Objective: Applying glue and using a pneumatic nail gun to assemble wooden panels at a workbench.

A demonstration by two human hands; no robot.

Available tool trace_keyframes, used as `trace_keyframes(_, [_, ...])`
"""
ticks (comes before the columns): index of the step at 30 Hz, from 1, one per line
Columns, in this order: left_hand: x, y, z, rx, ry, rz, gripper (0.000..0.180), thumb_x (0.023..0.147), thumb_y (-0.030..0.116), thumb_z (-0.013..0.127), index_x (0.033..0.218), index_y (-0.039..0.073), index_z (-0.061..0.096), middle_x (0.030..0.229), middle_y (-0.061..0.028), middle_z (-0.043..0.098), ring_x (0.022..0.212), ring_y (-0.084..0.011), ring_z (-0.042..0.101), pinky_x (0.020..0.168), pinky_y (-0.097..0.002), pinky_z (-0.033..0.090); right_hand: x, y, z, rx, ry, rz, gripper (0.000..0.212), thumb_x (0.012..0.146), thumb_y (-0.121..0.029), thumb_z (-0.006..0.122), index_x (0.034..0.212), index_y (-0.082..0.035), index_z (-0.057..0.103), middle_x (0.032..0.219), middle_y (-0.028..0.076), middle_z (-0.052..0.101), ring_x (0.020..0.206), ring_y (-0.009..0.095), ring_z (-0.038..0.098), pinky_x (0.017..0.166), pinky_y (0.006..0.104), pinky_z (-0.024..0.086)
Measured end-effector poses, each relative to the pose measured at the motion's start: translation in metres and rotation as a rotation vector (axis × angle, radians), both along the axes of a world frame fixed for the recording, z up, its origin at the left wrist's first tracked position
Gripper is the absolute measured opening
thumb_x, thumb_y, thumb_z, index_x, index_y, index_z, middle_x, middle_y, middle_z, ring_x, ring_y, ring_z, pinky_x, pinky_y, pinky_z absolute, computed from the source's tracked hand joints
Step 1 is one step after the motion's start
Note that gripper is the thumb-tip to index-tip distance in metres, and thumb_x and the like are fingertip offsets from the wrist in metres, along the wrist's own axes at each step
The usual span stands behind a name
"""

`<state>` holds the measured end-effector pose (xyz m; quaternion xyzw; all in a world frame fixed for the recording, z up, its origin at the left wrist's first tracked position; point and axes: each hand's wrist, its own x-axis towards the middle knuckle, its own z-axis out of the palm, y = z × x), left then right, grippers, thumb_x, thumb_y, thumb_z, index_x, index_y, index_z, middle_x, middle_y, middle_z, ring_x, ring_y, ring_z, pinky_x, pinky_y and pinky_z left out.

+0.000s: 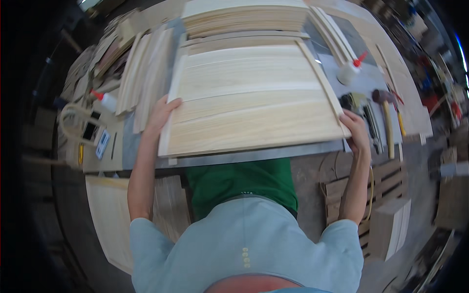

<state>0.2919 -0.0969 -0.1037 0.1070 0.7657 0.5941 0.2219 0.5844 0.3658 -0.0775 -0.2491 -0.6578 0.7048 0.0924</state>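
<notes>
A pale wooden panel [249, 102] of several joined boards, with raised side strips, lies across the middle of the workbench at its front edge. My left hand [161, 113] grips its left side, the thumb resting on top and the fingers mostly hidden beyond the edge. At the near right corner, my right hand [355, 129] is closed on the panel's side strip [322, 80], its thumb on the upper face. Whether the panel touches the bench underneath is hidden.
Behind the panel rises a stack of boards [246, 22]. Wooden strips [151, 73] lie left, near a red-tipped glue bottle [106, 101]. On the right are another glue bottle [350, 72], a mallet [388, 122] and a nail gun [356, 101]. A slatted pallet [337, 191] sits below, right.
</notes>
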Motion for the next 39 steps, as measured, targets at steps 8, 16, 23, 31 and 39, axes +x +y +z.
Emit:
trace_keyframes(8, [0.079,-0.013,0.024,0.279,0.234,0.107,0.051,0.085,0.011,0.062,0.131,-0.002,0.043,0.117,-0.0065,0.056,0.105,-0.0118,0.052,0.091,-0.0271,0.042,0.038,-0.02,-0.003,0.132,0.021,0.018,0.041,0.085,-0.011,0.058,0.122,0.007,0.052,0.109,0.008,0.06,0.097,0.014,0.055,0.085,0.0258,0.043])
trace_keyframes(16, [0.211,-0.124,0.077,0.168,0.468,0.734,0.055,0.084,0.012,0.063,0.133,-0.001,0.042,0.115,-0.0043,0.056,0.103,-0.0101,0.051,0.091,-0.0259,0.041,-0.082,-0.108,0.042,0.365,0.216,0.312,0.044,0.092,-0.019,0.056,0.128,0.003,0.045,0.111,0.008,0.059,0.101,0.014,0.054,0.088,0.0256,0.042])
trace_keyframes(23, [0.416,-0.264,0.06,-0.156,0.436,1.429,0.046,0.086,0.015,0.062,0.127,-0.002,0.05,0.108,-0.005,0.06,0.096,-0.0099,0.055,0.082,-0.0231,0.044,-0.161,-0.331,0.062,0.49,0.33,0.982,0.034,0.091,-0.022,0.058,0.118,-0.001,0.055,0.072,-0.004,0.05,0.059,0.004,0.038,0.049,0.02,0.029])
trace_keyframes(31, [0.524,-0.335,0.039,-0.207,0.259,1.607,0.048,0.089,0.02,0.06,0.128,-0.004,0.048,0.113,-0.0081,0.059,0.099,-0.0115,0.055,0.087,-0.0232,0.042,-0.189,-0.506,0.02,0.465,0.53,1.343,0.039,0.081,-0.031,0.06,0.096,0.005,0.058,0.073,0.023,0.059,0.073,0.036,0.059,0.067,0.0411,0.045])
trace_keyframes(39, [0.528,-0.351,-0.02,-0.606,0.003,1.594,0.055,0.09,0.017,0.055,0.136,-0.007,0.036,0.127,-0.0144,0.052,0.111,-0.0171,0.052,0.095,-0.0265,0.038,-0.2,-0.534,-0.034,0.579,0.408,1.563,0.041,0.083,-0.036,0.06,0.09,0.004,0.056,0.068,0.02,0.058,0.069,0.037,0.057,0.066,0.041,0.044])
